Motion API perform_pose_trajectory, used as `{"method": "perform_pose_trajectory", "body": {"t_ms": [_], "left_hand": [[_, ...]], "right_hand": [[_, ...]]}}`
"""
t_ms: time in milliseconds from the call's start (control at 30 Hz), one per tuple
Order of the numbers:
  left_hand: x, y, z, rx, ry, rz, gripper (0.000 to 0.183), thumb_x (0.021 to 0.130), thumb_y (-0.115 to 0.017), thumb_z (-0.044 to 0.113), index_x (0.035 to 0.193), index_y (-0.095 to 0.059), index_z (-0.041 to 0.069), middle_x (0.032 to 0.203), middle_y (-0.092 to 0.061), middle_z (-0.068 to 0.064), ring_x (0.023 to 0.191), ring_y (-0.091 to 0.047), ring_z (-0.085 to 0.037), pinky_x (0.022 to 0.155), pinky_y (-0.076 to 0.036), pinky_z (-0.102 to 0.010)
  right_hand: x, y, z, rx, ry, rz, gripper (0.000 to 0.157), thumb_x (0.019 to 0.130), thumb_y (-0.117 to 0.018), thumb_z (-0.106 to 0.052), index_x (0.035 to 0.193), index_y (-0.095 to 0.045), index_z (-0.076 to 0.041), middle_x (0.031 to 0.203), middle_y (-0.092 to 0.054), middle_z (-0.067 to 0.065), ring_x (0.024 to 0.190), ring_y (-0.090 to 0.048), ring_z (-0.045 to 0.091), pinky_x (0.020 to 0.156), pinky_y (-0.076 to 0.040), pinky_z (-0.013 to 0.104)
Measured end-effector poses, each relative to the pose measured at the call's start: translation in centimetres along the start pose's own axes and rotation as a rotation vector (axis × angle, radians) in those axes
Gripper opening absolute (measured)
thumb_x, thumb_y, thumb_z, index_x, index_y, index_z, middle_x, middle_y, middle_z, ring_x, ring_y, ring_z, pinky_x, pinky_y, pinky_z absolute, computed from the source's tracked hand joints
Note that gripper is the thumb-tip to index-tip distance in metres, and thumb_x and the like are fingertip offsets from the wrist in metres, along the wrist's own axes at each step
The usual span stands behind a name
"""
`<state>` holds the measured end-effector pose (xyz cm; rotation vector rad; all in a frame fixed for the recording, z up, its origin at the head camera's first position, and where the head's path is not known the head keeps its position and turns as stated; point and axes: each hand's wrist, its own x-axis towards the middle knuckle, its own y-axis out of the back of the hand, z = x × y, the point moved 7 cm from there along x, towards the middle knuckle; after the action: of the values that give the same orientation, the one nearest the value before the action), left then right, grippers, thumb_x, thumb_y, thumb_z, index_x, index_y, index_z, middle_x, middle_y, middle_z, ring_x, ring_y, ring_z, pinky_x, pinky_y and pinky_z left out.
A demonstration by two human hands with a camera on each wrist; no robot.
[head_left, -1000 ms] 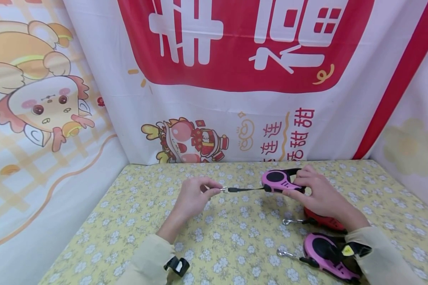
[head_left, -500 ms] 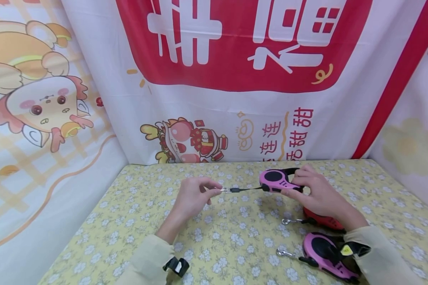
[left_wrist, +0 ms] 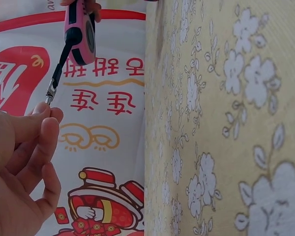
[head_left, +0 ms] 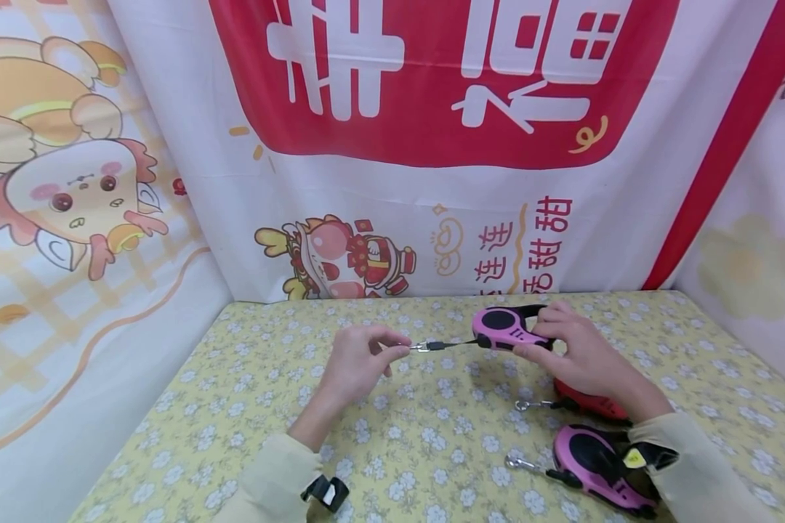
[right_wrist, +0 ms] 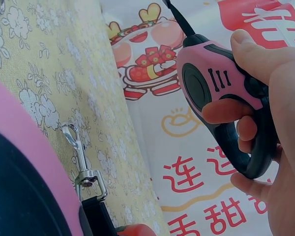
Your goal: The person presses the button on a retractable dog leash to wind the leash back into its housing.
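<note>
A pink and black retractable dog leash [head_left: 502, 327] is held above the table by my right hand [head_left: 578, 349], whose fingers wrap its black loop handle. Out of its left end runs a short black strap [head_left: 459, 343] to a silver snap hook [head_left: 421, 347]. The thumb and forefinger of my left hand [head_left: 360, 359] pinch the far end of that hook. In the left wrist view the strap [left_wrist: 64, 59] looks taut between hook and casing. The right wrist view shows fingers passing through the handle [right_wrist: 258, 162].
A second pink leash [head_left: 595, 465] lies on the table at the right, its silver hook [head_left: 523, 463] pointing left. Behind it, partly under my right forearm, is a red leash [head_left: 595, 403]. A flowered cloth [head_left: 268, 436] covers the table; printed curtains [head_left: 366, 181] stand behind.
In the head view, both hands keep their hold, and the leash casing shifts slightly left, closer to the left hand. Slightly more of the silver hook shows beyond the left fingertips.
</note>
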<state>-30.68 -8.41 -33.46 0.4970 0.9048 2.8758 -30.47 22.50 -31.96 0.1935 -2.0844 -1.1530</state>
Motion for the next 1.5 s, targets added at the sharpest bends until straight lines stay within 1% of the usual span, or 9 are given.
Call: {"method": "perform_pose_trajectory", "body": {"t_ms": [167,300,500,733,900,1033,1333,1433,1500], "left_hand": [[0.0,-0.2,0.3,-0.006,-0.032,0.004,0.008,0.097,-0.079,0.019,0.103,-0.082,0.019,0.094,-0.08,0.005,0.058,-0.067,-0.017,0.049,-0.044,-0.024],[-0.1,-0.4,0.4,-0.014,-0.04,-0.001,0.007,0.097,-0.079,0.018,0.103,-0.082,0.019,0.094,-0.08,0.005,0.057,-0.065,-0.015,0.046,-0.043,-0.024],[-0.3,-0.6,0.8,-0.042,-0.055,-0.014,0.01,0.098,-0.077,0.015,0.105,-0.082,0.018,0.094,-0.079,0.004,0.061,-0.069,-0.029,0.044,-0.037,-0.021],[-0.5,-0.9,1.4,-0.051,-0.105,0.0,0.013,0.099,-0.075,0.013,0.107,-0.083,0.019,0.097,-0.081,0.005,0.052,-0.062,-0.014,0.043,-0.034,-0.019],[-0.7,-1.2,1.9,-0.069,-0.117,-0.004,0.014,0.1,-0.074,0.014,0.107,-0.083,0.023,0.099,-0.082,0.005,0.051,-0.061,-0.011,0.041,-0.033,-0.018],[-0.9,-1.4,2.2,-0.076,-0.128,-0.012,0.013,0.1,-0.074,0.015,0.109,-0.083,0.019,0.1,-0.082,0.003,0.051,-0.061,-0.012,0.041,-0.032,-0.017],[-1.0,-1.5,2.4,-0.078,-0.138,-0.008,0.014,0.102,-0.072,0.016,0.111,-0.082,0.015,0.099,-0.083,0.002,0.053,-0.064,-0.034,0.04,-0.029,-0.017],[-1.0,-1.5,2.4,-0.073,-0.137,-0.007,0.014,0.102,-0.072,0.016,0.112,-0.082,0.015,0.098,-0.082,0.003,0.052,-0.064,-0.031,0.04,-0.029,-0.018],[-1.0,-1.6,2.4,-0.069,-0.139,-0.004,0.014,0.102,-0.072,0.016,0.112,-0.082,0.017,0.098,-0.082,0.003,0.051,-0.062,-0.023,0.04,-0.03,-0.018]], "right_hand": [[0.1,0.0,-0.3,-0.008,0.012,-0.009,0.034,0.096,-0.08,-0.024,0.07,-0.058,-0.03,0.079,-0.046,-0.012,0.088,-0.038,0.005,0.079,-0.031,0.031],[0.2,-0.1,-0.5,0.0,0.009,-0.019,0.034,0.096,-0.08,-0.024,0.071,-0.058,-0.031,0.08,-0.047,-0.013,0.089,-0.039,0.005,0.08,-0.032,0.031],[0.2,0.0,-1.0,0.015,0.035,-0.005,0.036,0.095,-0.081,-0.022,0.07,-0.056,-0.03,0.08,-0.046,-0.013,0.087,-0.037,0.005,0.077,-0.031,0.029],[0.3,0.0,-1.3,0.034,0.033,-0.01,0.037,0.095,-0.081,-0.022,0.07,-0.055,-0.03,0.08,-0.046,-0.012,0.087,-0.038,0.004,0.074,-0.032,0.029],[0.4,-0.1,-1.4,0.046,0.006,-0.029,0.034,0.096,-0.08,-0.024,0.071,-0.057,-0.03,0.083,-0.047,-0.011,0.089,-0.039,0.004,0.075,-0.033,0.029],[0.4,-0.2,-1.7,0.044,0.003,-0.03,0.032,0.096,-0.08,-0.025,0.072,-0.06,-0.03,0.084,-0.048,-0.011,0.091,-0.039,0.004,0.076,-0.034,0.029],[0.6,-0.2,-2.2,0.054,0.038,-0.018,0.034,0.094,-0.082,-0.021,0.071,-0.058,-0.03,0.082,-0.044,-0.011,0.089,-0.038,0.004,0.074,-0.033,0.028],[0.6,-0.2,-2.3,0.056,0.043,-0.017,0.035,0.094,-0.082,-0.021,0.07,-0.058,-0.03,0.081,-0.044,-0.011,0.089,-0.038,0.004,0.074,-0.033,0.028],[0.6,-0.1,-2.4,0.054,0.054,-0.011,0.035,0.093,-0.082,-0.021,0.07,-0.057,-0.03,0.081,-0.044,-0.012,0.088,-0.038,0.004,0.074,-0.032,0.027]]}}
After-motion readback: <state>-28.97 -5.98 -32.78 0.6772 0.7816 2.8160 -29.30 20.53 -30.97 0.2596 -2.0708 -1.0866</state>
